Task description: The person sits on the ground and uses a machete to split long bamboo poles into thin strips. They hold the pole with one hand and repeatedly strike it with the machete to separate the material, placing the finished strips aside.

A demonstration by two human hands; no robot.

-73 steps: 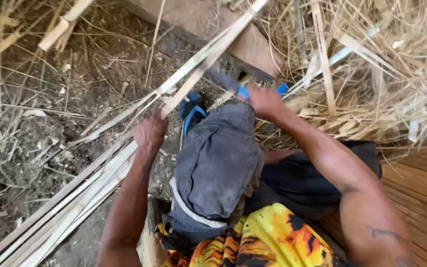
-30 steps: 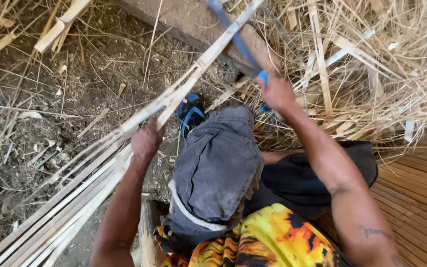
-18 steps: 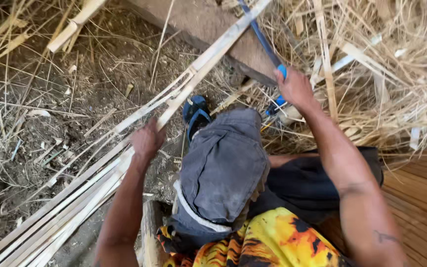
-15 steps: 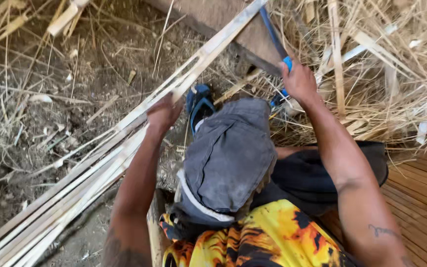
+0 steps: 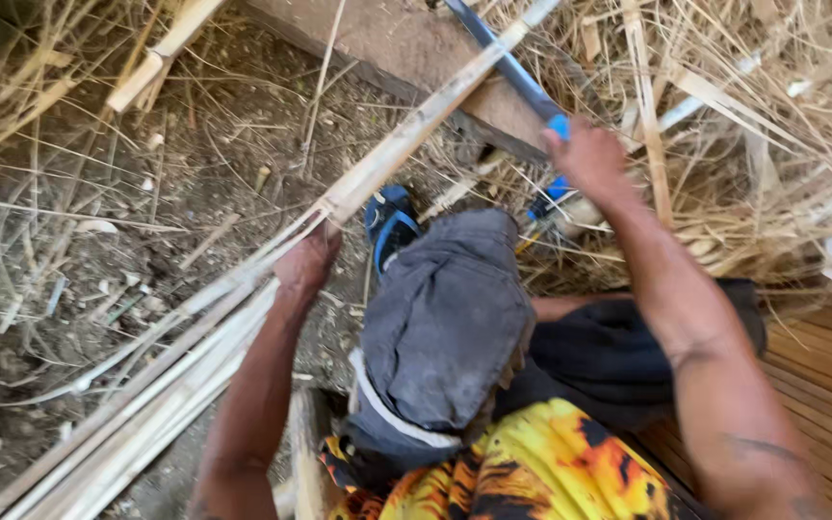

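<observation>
Since half a second ago your right hand (image 5: pixel 591 159) has swung the blade a little lower, so the long dark knife (image 5: pixel 505 60) now slants across the bamboo strip (image 5: pixel 406 144) near the top edge; its tip is cut off by the frame. You grip its blue handle (image 5: pixel 558 126) in a clenched fist, and most of that handle is hidden inside your palm, with another blue patch showing just below the wrist. Your left hand (image 5: pixel 306 264) is closed around the same strip lower down, where it meets the bundle of split pale strips (image 5: pixel 161 385) running off the bottom left corner. Whether the edge touches the strip or hangs just above it is hard to tell through the blur. Your grey-clad knee (image 5: pixel 445 323) rises between both arms and hides most of the blue sandal (image 5: pixel 389 226) beyond it. Behind the blade lies a worn wooden beam (image 5: pixel 406 48), with dry straw (image 5: pixel 772 144) heaped to the right and wooden decking (image 5: pixel 820 385) at the lower right.
</observation>
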